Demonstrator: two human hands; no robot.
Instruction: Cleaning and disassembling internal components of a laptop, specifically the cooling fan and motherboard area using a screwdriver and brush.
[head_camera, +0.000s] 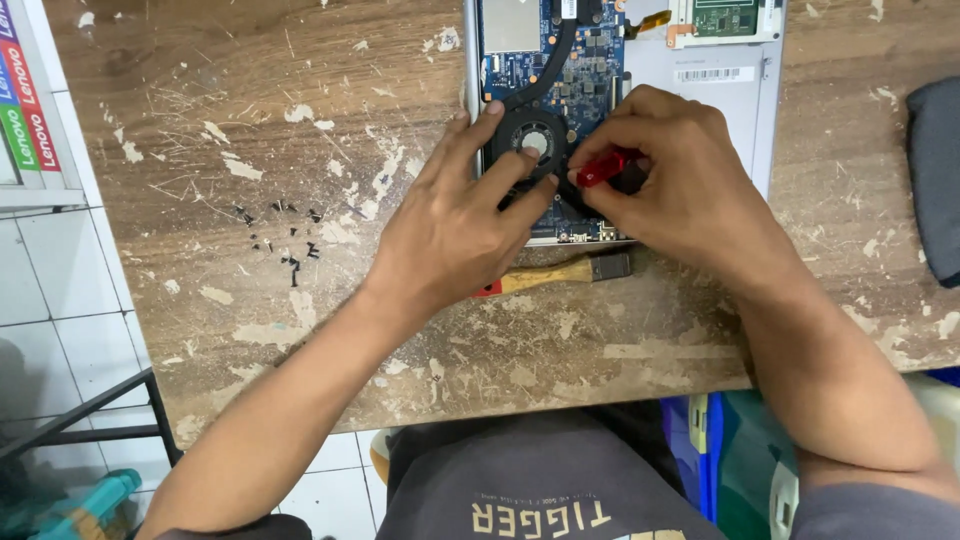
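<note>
Head view. An opened laptop (700, 90) lies on a worn, paint-flecked wooden tabletop (250, 120), its blue circuit board (590, 60) and black round cooling fan (532, 140) exposed. The right hand (680, 180) has its grip closed on a red-handled screwdriver (603, 168), the handle pinched between thumb and fingers just right of the fan; the tip is hidden beneath the fingers. The left hand (455, 225) holds nothing: its grip is spread, fingers fanned and pressed flat on the fan housing and the laptop's left edge, touching the fan directly left of the screwdriver. Below both grips, partly covered by the hands and the laptop's near edge, lies a wooden-handled tool with a dark head (570, 270). Well to the left of the left grip, a scatter of small black screws (285, 245) rests on the bare tabletop. Far right of the right grip, a dark fabric item (935, 170) lies at the tabletop's edge. Stacked boxes (25, 110) stand at the far left edge. Both forearms reach in from the lower corners and converge over the fan, wrists bent slightly inward.
</note>
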